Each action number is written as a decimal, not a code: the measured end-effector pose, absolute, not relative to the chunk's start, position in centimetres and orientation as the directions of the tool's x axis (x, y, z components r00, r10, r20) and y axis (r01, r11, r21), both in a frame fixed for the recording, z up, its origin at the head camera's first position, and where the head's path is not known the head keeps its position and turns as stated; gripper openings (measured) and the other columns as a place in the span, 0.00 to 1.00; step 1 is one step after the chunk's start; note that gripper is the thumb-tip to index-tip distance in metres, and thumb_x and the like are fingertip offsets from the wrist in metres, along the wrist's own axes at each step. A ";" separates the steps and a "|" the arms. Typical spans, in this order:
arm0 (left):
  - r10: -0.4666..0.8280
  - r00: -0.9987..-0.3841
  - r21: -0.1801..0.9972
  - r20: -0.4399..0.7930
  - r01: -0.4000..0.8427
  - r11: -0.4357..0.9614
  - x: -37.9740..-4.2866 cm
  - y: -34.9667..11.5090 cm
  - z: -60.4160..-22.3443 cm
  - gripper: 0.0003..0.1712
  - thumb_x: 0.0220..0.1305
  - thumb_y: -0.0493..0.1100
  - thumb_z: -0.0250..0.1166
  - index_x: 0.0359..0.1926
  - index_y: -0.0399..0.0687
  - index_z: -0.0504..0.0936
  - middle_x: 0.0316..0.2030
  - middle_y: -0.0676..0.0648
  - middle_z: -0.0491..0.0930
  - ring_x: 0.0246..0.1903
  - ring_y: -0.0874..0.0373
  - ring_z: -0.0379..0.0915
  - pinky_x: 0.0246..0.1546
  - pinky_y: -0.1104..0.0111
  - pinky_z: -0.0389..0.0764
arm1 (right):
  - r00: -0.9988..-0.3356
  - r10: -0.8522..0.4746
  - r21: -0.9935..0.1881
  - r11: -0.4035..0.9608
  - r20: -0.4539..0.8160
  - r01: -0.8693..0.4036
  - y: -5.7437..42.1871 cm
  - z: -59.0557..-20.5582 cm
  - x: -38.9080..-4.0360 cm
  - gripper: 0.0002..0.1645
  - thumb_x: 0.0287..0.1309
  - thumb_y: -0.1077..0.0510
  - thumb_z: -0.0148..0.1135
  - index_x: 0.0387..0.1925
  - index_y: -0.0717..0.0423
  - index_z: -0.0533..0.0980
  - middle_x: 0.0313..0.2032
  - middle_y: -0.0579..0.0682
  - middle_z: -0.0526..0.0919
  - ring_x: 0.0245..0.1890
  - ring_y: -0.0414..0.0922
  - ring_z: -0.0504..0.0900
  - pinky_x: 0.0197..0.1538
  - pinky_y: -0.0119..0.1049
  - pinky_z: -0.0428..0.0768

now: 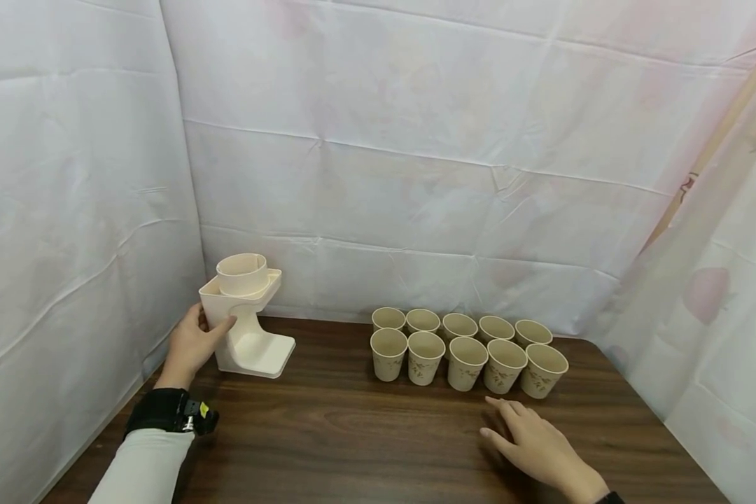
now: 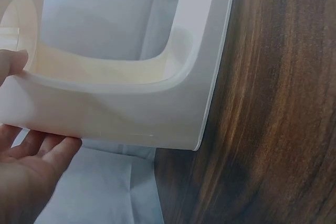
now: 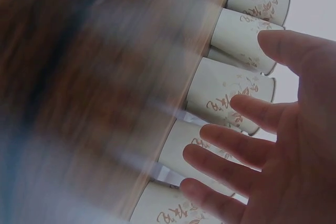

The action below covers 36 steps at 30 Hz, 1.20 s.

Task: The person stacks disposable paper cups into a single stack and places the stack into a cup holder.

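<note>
My left hand (image 1: 192,343) grips the upright back of a cream plastic cup dispenser (image 1: 261,353), thumb on one side and fingers on the other. The dispenser stands on the table at the left, with a round ring (image 1: 243,275) on its top and a flat base plate. In the left wrist view its curved side wall (image 2: 115,108) lies between the thumb and fingers. Over the table at the right, my right hand (image 1: 535,444) has its fingers spread and holds nothing. It is just in front of two rows of beige paper cups (image 1: 468,364) with a brown floral print.
The cups stand upright, close together, near the back of the dark wooden table (image 1: 340,441). Pale fabric (image 1: 416,140) hangs behind the table and along both sides. A wooden pole (image 1: 712,150) slants down at the right.
</note>
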<state>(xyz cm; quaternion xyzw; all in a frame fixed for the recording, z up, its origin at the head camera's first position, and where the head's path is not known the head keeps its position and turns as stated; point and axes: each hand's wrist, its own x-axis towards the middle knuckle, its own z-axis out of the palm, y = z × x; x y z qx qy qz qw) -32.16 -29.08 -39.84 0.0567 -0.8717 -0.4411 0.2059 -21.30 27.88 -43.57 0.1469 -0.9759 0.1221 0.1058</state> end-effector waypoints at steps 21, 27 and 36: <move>-0.250 -0.922 0.796 0.296 0.094 0.598 -29.8 -27.1 -40.2 0.54 0.55 0.67 0.60 0.69 0.38 0.50 0.60 0.26 0.62 0.56 0.34 0.62 0.51 0.40 0.71 | -0.921 -0.305 -0.180 0.919 0.242 -0.352 26.3 -43.6 -21.5 0.32 0.57 0.32 0.54 0.58 0.41 0.70 0.53 0.46 0.76 0.50 0.50 0.75 0.46 0.54 0.77; -0.251 -0.917 0.785 0.309 0.097 0.612 -29.3 -26.3 -40.2 0.53 0.54 0.68 0.61 0.67 0.40 0.53 0.56 0.29 0.67 0.53 0.38 0.65 0.48 0.42 0.73 | -0.924 -0.307 -0.182 0.919 0.227 -0.350 26.1 -43.5 -21.5 0.33 0.57 0.32 0.54 0.58 0.43 0.70 0.53 0.46 0.76 0.50 0.50 0.75 0.46 0.54 0.77; -0.256 -0.900 0.771 0.353 0.124 0.625 -28.5 -25.0 -40.4 0.48 0.53 0.67 0.63 0.64 0.42 0.58 0.52 0.32 0.71 0.49 0.42 0.69 0.44 0.46 0.76 | -0.921 -0.319 -0.190 0.912 0.225 -0.363 25.5 -43.5 -21.4 0.33 0.57 0.34 0.55 0.60 0.44 0.69 0.53 0.46 0.76 0.50 0.49 0.75 0.45 0.55 0.77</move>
